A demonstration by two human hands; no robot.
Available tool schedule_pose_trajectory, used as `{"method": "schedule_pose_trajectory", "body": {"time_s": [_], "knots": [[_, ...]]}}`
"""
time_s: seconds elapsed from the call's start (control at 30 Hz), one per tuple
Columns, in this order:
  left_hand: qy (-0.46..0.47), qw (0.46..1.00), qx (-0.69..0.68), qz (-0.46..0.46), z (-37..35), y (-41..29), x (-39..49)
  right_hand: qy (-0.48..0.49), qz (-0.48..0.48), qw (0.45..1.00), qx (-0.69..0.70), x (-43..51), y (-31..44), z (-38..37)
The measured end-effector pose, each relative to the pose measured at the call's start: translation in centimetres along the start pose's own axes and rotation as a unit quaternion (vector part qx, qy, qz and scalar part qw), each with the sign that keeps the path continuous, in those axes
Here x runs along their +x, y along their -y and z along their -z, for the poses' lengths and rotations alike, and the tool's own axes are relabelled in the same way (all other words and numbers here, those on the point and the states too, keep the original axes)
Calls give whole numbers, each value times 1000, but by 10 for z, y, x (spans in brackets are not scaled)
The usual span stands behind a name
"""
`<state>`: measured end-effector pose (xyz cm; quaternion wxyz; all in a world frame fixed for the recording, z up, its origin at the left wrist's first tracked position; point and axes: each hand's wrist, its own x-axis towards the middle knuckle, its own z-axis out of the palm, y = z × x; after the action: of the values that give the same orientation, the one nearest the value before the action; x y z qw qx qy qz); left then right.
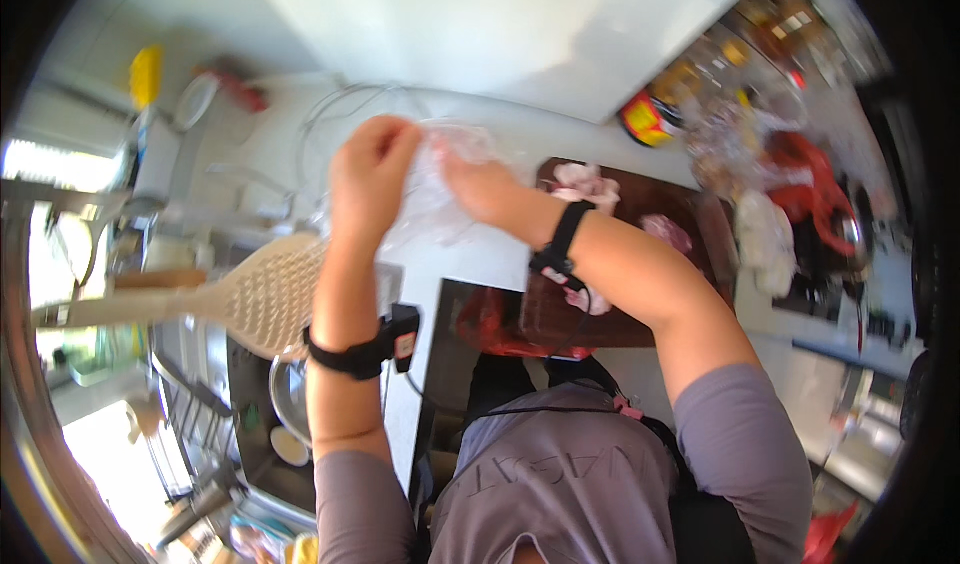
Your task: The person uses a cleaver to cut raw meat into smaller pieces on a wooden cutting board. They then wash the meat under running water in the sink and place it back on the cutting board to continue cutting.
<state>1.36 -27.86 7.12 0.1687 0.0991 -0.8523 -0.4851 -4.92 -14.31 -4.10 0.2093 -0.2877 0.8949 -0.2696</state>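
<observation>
A clear plastic bag (435,204) is held up over the white countertop (491,253). My left hand (373,178) has its fingers curled at the bag's upper left edge and grips it. My right hand (480,189) reaches to the bag from the right. Its fingertips are blurred and partly covered by the plastic, where something pinkish shows. Under and beside my right forearm lies a dark brown cutting board (626,324). Pale pink raw meat (589,183) rests at its far left part, and a redder piece (666,232) sits farther right.
A beige perforated ladle (262,294) juts in from the left, above a sink (274,481) with a pot and dish rack. On the right stand a jar with a red-yellow label (651,119), plastic bags and a red bag (810,181). A red bag (480,320) hangs below the board.
</observation>
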Motion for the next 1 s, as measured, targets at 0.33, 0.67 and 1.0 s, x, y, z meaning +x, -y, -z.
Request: {"method": "schedule_pose_trajectory", "body": {"time_s": [0.33, 0.67, 1.0], "knots": [[-33, 999, -3, 14, -15, 44, -5, -31, 204, 951, -230, -99, 18, -38], [-124, 951, 212, -186, -19, 29, -18, -149, 279, 943, -105, -97, 7, -14], [-10, 992, 100, 72, -14, 24, 6, -140, 46, 978, -145, -7, -24, 33]]}}
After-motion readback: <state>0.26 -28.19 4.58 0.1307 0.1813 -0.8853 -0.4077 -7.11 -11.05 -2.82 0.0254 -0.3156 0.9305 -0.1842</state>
